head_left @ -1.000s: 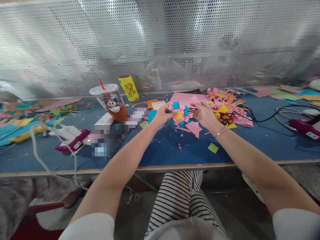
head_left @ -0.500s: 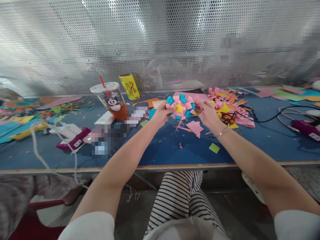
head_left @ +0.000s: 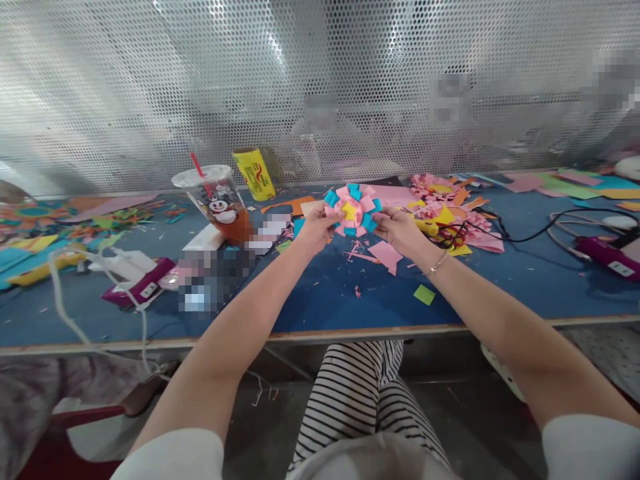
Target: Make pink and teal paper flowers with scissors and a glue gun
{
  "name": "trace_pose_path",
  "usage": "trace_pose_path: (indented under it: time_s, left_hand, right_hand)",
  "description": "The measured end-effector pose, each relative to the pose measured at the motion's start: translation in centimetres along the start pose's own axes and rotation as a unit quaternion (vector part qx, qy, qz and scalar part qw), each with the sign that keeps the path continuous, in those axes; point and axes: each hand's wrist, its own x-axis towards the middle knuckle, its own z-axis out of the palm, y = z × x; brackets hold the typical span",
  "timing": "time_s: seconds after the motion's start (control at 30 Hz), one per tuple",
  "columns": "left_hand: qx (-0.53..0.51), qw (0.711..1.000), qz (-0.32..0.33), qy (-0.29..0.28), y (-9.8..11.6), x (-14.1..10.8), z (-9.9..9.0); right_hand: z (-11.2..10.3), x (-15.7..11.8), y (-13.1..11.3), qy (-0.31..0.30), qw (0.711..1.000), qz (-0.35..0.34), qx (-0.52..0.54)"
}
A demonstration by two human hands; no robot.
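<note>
A paper flower [head_left: 356, 212] with pink and blue petals and a yellow centre is held up above the blue table. My left hand [head_left: 320, 227] grips its left edge, fingers closed on the paper. On the opposite edge, my right hand [head_left: 397, 228] pinches a blue petal between thumb and fingers. Below the flower lie a pink paper piece [head_left: 387, 256] and small pink scraps. A green paper square [head_left: 424, 294] rests nearer the table's front edge.
To the left stand a plastic drink cup [head_left: 220, 205] with a red straw and a yellow canister [head_left: 255, 175]. Purple power strips [head_left: 140, 283] with cables lie on both sides. More pink paper flowers [head_left: 440, 189] sit at right. A perforated metal panel [head_left: 320, 80] rises behind.
My right hand has shifted from the pink piece at the flower's upper right down to a blue petal at its right edge. The view has shifted slightly.
</note>
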Motion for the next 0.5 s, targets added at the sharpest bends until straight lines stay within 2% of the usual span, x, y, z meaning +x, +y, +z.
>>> trace_pose_path:
  time_s: [0.33,0.5]
  left_hand:
    - [0.037,0.999,-0.004,-0.007,-0.6,0.4,-0.1]
    - [0.058,0.998,0.009,0.016,-0.7,0.4,-0.1]
  right_hand:
    - [1.0,-0.6,-0.7,-0.032,0.999,0.011,0.012]
    - [1.4,-0.9,-1.0,-0.041,0.999,0.025,0.008]
